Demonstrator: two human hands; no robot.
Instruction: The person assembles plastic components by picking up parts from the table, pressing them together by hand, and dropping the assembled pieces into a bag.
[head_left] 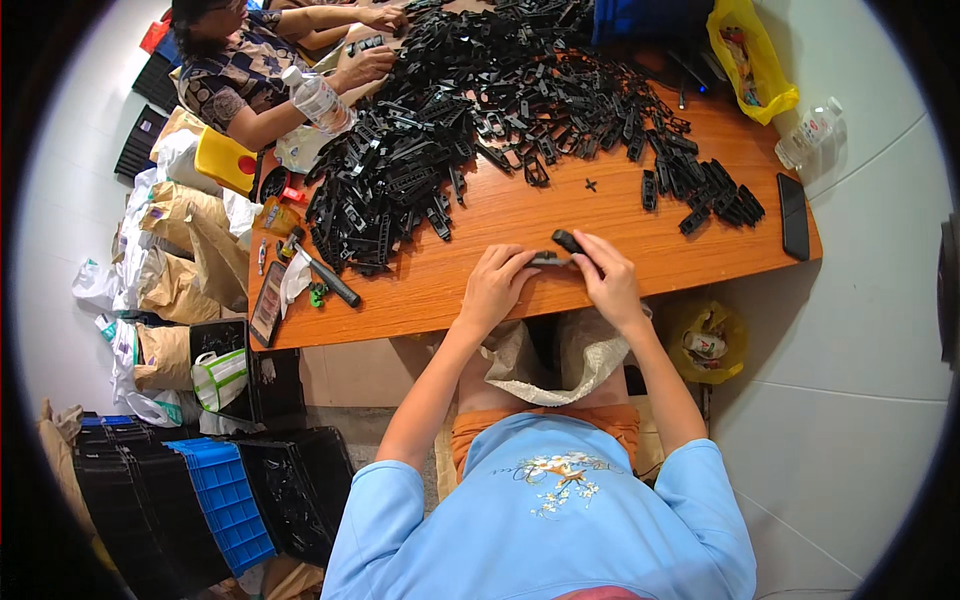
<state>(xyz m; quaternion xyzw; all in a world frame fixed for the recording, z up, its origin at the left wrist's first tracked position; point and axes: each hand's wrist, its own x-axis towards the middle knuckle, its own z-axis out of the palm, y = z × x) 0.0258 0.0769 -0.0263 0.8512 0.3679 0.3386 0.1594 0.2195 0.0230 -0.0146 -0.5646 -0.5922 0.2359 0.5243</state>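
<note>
A wooden desk [520, 225] is seen from above, its far half covered by a large heap of black plastic parts [470, 110] that runs from the far edge down toward the left edge. A smaller cluster of black parts [705, 190] is laid out near the right edge, and a black phone [793, 215] is placed at the right corner. A woven sack [560, 360] is held open just below the near edge. A clear plastic bottle [318, 100] is stood at the far left, beside a co-worker's hand [365, 68]. A black-handled tool [328, 278] is laid near the left edge. At the near edge, a small black plastic part [556, 256] is gripped between both hands: the left hand [495, 285] is closed on its left end, the right hand [605, 275] is pinched on its right end. A tiny black cross-shaped piece [590, 184] is left alone mid-desk.
</note>
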